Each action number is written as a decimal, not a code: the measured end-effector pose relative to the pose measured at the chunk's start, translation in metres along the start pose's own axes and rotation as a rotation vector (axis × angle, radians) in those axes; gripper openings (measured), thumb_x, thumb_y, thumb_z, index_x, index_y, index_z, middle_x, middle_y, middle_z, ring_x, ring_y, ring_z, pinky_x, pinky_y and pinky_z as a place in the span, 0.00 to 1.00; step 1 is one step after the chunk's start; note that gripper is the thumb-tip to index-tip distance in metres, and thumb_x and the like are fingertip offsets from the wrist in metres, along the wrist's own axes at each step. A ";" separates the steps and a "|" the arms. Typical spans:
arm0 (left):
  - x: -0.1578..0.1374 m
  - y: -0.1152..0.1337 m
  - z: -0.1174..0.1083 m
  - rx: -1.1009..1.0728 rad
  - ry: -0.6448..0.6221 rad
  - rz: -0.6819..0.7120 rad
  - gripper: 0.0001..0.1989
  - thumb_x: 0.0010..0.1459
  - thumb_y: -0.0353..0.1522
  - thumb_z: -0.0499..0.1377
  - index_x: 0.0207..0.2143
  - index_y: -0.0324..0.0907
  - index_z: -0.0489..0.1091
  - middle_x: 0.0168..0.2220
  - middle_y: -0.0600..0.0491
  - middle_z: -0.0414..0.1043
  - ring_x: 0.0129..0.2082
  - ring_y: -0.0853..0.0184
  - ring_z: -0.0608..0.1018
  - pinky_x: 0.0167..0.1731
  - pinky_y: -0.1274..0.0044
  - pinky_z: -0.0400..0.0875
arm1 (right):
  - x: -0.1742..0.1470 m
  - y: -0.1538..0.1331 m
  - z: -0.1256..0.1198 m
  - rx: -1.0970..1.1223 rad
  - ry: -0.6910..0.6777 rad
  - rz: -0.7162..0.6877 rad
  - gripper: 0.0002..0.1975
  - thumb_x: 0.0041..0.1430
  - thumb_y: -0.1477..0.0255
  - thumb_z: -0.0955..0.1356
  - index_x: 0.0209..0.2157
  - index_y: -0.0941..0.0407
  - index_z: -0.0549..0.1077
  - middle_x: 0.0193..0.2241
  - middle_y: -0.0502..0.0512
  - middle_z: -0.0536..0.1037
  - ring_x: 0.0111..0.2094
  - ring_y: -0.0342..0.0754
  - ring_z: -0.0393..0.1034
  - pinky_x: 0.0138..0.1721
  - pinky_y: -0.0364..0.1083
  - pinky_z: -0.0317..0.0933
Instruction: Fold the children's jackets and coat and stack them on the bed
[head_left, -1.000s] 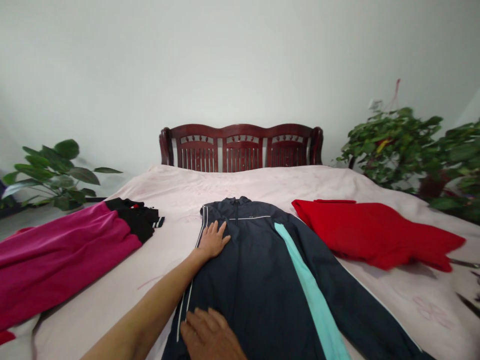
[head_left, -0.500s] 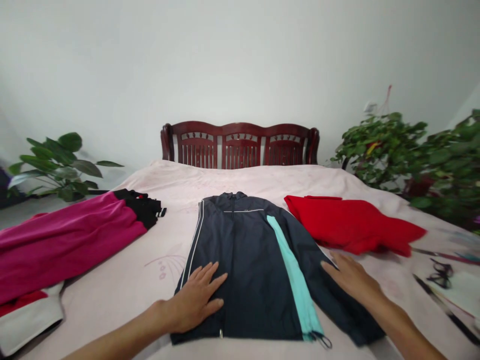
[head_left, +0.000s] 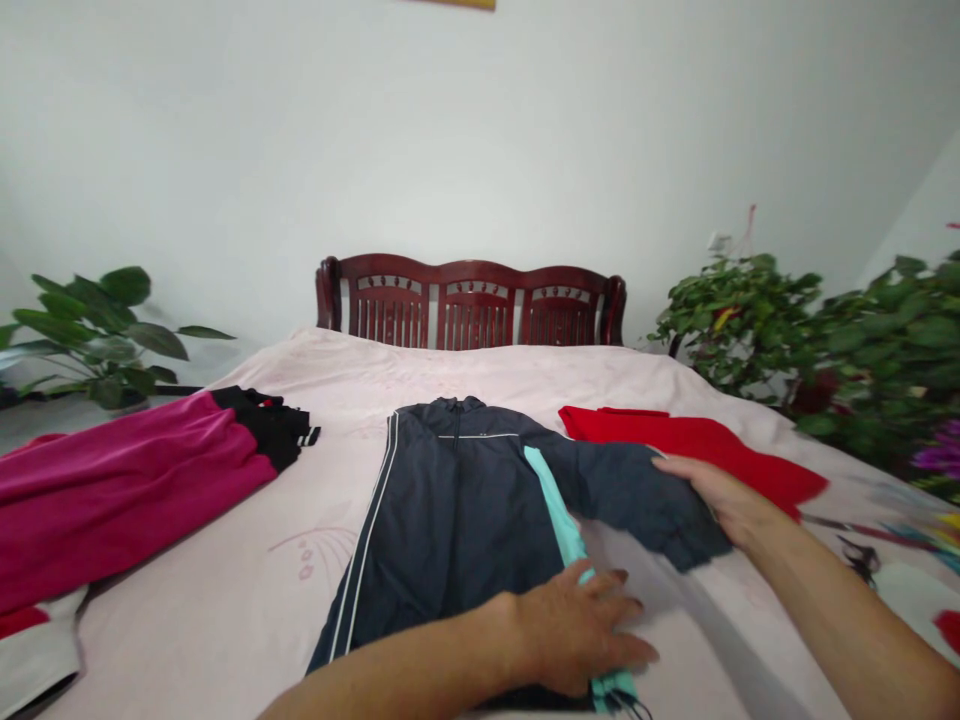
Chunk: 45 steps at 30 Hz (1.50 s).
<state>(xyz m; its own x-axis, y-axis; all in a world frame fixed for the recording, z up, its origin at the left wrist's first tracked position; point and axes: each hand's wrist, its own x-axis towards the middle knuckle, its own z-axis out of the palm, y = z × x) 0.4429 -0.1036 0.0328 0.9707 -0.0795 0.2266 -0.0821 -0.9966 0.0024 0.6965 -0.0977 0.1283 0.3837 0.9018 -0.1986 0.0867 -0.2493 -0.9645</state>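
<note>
Zip jacket (head_left: 480,520) on a bed (head_left: 202,590)

Clothes (head_left: 150,465) lie to its left, a folded garment (head_left: 731,445) to its right; behind it, the headboard (head_left: 476,274) before the wall (head_left: 480,130); leafy plants (head_left: 742,310) stand beyond the bed's left and right edges.

Soft diffuse light, faint shadow below sleeve (head_left: 624,488), stretched edges

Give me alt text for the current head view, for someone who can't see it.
Right hand gripping the sleeve of a dark jacket, left hand over its turquoise panel, on a pink bedspread between magenta clothing and red cloth.
</note>
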 end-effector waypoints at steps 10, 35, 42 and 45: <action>-0.028 -0.040 -0.028 0.192 -0.021 -0.033 0.06 0.56 0.33 0.60 0.37 0.43 0.72 0.35 0.51 0.73 0.41 0.60 0.71 0.53 0.65 0.61 | 0.054 -0.165 0.177 0.303 -0.191 -0.229 0.06 0.51 0.83 0.66 0.30 0.58 0.71 0.16 0.49 0.75 0.19 0.45 0.70 0.26 0.45 0.70; -0.105 -0.038 -0.045 -2.040 0.937 -0.883 0.23 0.54 0.40 0.65 0.49 0.36 0.71 0.45 0.42 0.80 0.49 0.56 0.80 0.55 0.65 0.70 | -0.071 0.076 0.166 0.257 -0.373 0.110 0.24 0.47 0.68 0.64 0.47 0.53 0.76 0.42 0.57 0.83 0.43 0.56 0.78 0.43 0.52 0.72; -0.106 -0.019 -0.047 -1.922 0.998 -1.097 0.30 0.45 0.24 0.65 0.53 0.38 0.67 0.41 0.45 0.81 0.40 0.57 0.83 0.49 0.64 0.75 | 0.038 0.050 0.148 -0.080 -0.070 0.002 0.38 0.57 0.59 0.63 0.67 0.54 0.53 0.61 0.66 0.69 0.51 0.52 0.74 0.45 0.49 0.70; -0.105 -0.014 -0.044 -1.949 0.944 -1.149 0.28 0.44 0.24 0.64 0.51 0.37 0.69 0.39 0.45 0.82 0.38 0.58 0.83 0.46 0.66 0.77 | 0.091 0.028 0.165 -0.325 -0.075 -0.130 0.39 0.61 0.56 0.60 0.70 0.54 0.48 0.64 0.68 0.64 0.54 0.54 0.72 0.46 0.51 0.70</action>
<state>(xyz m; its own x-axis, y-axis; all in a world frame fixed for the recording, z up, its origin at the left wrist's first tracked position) 0.3318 -0.0806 0.0515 0.5010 0.8014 -0.3267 -0.3811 0.5432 0.7481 0.5822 0.0359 0.0545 0.2825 0.9539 -0.1015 0.4233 -0.2189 -0.8792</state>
